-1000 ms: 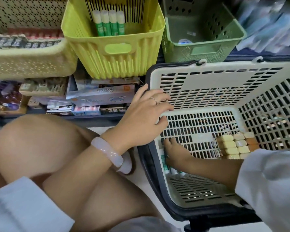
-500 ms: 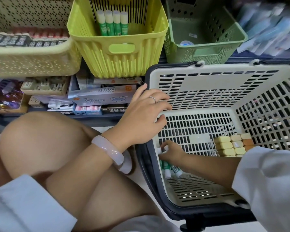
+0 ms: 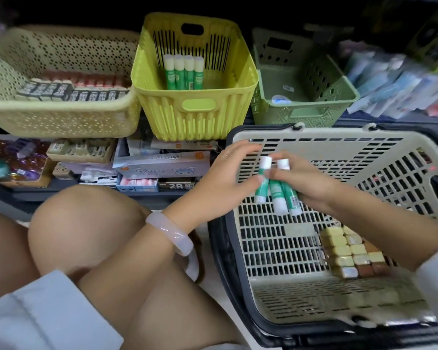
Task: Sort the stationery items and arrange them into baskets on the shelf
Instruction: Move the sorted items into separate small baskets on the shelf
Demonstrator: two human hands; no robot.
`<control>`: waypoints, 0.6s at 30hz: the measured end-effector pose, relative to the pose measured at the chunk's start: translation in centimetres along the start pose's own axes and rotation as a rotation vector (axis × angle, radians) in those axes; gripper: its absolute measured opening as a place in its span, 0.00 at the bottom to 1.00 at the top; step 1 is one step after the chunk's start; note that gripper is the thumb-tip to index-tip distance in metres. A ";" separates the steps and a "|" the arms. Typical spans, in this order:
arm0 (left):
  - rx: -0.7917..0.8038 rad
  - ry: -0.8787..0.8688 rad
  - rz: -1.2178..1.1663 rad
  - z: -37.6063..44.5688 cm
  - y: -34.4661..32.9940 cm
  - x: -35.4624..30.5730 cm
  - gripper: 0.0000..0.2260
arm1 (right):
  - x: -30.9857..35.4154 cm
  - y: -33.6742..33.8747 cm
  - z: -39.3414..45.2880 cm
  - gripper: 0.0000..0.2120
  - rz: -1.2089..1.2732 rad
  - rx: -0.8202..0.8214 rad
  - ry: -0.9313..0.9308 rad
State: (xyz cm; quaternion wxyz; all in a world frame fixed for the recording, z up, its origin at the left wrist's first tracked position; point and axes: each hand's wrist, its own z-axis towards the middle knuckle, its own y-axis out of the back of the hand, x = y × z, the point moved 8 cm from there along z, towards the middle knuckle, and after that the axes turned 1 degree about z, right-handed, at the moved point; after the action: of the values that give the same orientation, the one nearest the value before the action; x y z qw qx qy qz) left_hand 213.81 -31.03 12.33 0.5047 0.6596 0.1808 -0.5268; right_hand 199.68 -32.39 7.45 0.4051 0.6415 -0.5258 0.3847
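Both hands hold a bunch of glue sticks above the shopping basket.

The right hand [image 3: 306, 183] has its fingers clamped round three green glue sticks [image 3: 276, 190], now lifted off the floor of the shopping basket [image 3: 364, 137]; the left hand [image 3: 223, 183], which a moment ago gripped the rim, pinches them too. They likely go next to the yellow basket [image 3: 195, 109] on the shelf, where four matching sticks [image 3: 184, 72] stand.

Dark shelf unit [image 3: 91, 195], pale floor [image 3: 208, 238] below; shadowy recess behind upper shelf
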 end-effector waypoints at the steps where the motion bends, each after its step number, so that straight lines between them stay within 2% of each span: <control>1: -0.019 0.062 -0.163 0.1 0.6 -0.2 0.24 | 2.9 -0.1 -0.6 0.11 0.021 0.010 0.088; 3: -0.005 0.158 -0.492 0.3 1.6 -0.9 0.27 | 7.9 -1.2 -1.7 0.11 0.049 0.049 0.235; 5: 0.081 0.169 -0.823 0.5 2.2 -2.1 0.29 | 11.3 -3.3 -2.2 0.10 0.046 0.088 0.331; 7: 0.128 0.117 -0.978 0.5 3.6 -3.1 0.28 | 13.7 -5.6 -2.3 0.10 0.014 0.078 0.397; 13: -0.106 0.094 -0.765 0.8 9.4 -2.6 0.21 | 16.8 -10.6 -0.8 0.08 0.054 -0.026 0.442; 16: -0.140 0.056 -0.755 0.9 11.7 -2.4 0.17 | 18.1 -12.1 0.1 0.05 -0.030 -0.084 0.492; 18: -0.170 0.065 -0.748 0.8 13.0 -1.9 0.13 | 18.9 -13.1 0.7 0.05 -0.073 -0.068 0.513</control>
State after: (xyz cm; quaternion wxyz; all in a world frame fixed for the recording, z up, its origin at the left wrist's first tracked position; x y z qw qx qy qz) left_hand 222.67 -36.69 20.22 0.3245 0.5205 0.4678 -0.6364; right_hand 215.49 -38.33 23.11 0.5601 0.5275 -0.3948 0.5021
